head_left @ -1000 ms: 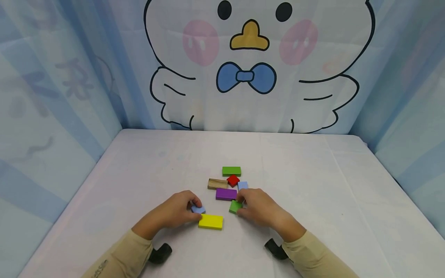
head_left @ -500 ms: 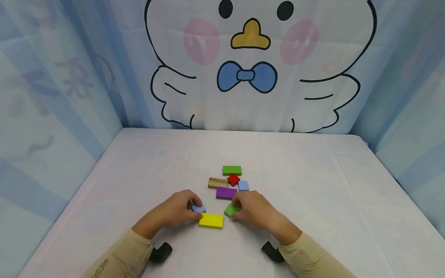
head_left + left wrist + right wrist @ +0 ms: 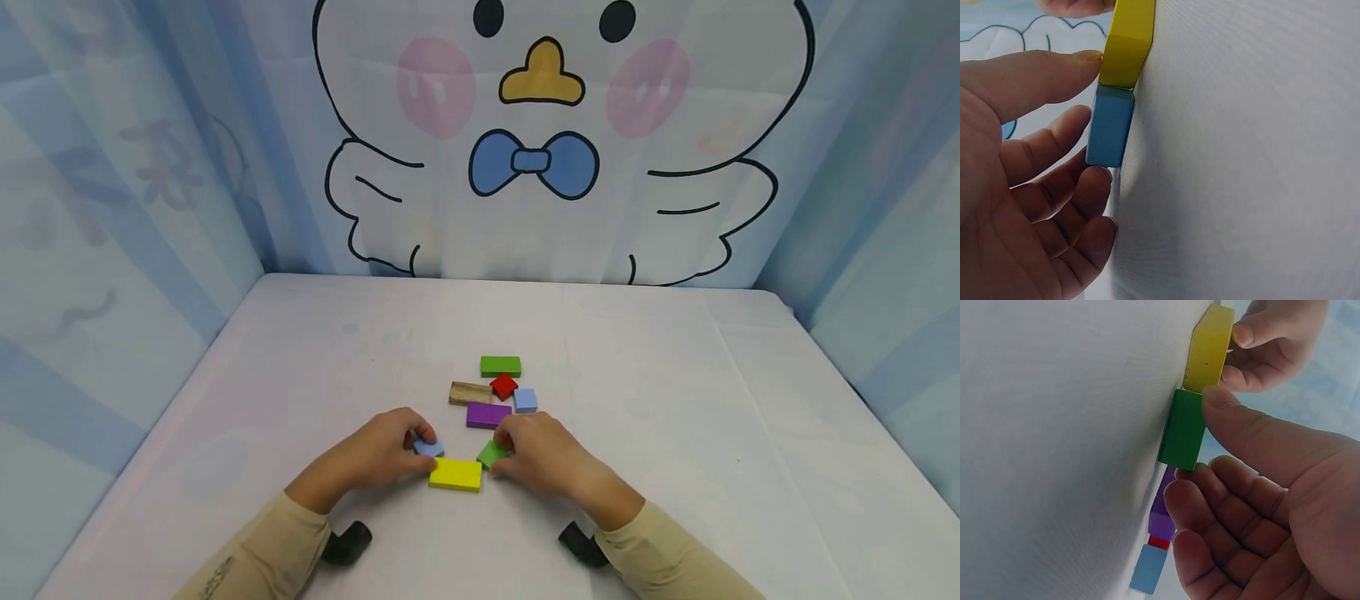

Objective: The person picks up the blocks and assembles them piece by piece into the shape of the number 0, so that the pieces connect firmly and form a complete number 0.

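Note:
My left hand (image 3: pixel 386 447) is at the left end of a yellow rectangular block (image 3: pixel 455 475), fingers curled around a small light blue block (image 3: pixel 428 448) at its far left corner. In the left wrist view the thumb (image 3: pixel 1054 72) touches the yellow block near where it meets the blue block (image 3: pixel 1110 128), and a fingertip is at the blue block's other end. My right hand (image 3: pixel 543 454) pinches a small green block (image 3: pixel 491 454) by the yellow block's far right corner. In the right wrist view this green block (image 3: pixel 1183 429) meets the yellow block's end.
Just beyond the hands lie a purple block (image 3: pixel 488 416), a wooden-coloured block (image 3: pixel 470 393), a red block (image 3: pixel 504 387), another light blue block (image 3: pixel 526 400) and a long green block (image 3: pixel 500 367). All rest on a white-covered table (image 3: pixel 675 400), with printed curtains around it.
My right hand has moved left and toward me with the small green block, bringing it to the yellow block. The left hand stays about where it was.

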Available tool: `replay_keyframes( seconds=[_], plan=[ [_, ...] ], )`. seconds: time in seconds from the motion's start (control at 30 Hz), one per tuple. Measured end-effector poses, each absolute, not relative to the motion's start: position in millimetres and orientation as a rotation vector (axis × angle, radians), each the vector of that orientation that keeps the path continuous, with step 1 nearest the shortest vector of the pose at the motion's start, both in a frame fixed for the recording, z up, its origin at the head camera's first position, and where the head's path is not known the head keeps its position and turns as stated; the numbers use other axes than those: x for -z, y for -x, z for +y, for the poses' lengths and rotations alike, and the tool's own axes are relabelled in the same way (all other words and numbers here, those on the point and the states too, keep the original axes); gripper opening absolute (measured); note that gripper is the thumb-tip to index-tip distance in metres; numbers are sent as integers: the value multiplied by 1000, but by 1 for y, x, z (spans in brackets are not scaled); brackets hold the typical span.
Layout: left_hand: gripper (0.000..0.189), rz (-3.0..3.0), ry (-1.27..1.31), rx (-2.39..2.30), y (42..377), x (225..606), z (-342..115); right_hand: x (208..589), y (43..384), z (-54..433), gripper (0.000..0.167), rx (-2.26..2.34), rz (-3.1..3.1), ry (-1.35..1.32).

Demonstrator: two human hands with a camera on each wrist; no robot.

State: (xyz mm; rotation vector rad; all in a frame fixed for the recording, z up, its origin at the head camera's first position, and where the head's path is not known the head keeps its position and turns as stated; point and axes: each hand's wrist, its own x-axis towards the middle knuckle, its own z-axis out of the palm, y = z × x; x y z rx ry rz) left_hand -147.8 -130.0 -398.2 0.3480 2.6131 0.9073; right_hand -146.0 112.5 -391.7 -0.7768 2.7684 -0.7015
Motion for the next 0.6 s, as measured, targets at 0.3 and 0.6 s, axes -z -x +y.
replay_keyframes(
  seconds=[0.3,0.6],
  plan=[
    [22,2615,-351,-907,148,398,-130,391,146,111,27,705,2771,773],
    [21,2609,-348,-931,148,400,-130,390,145,109,27,716,2757,756]
  ],
)
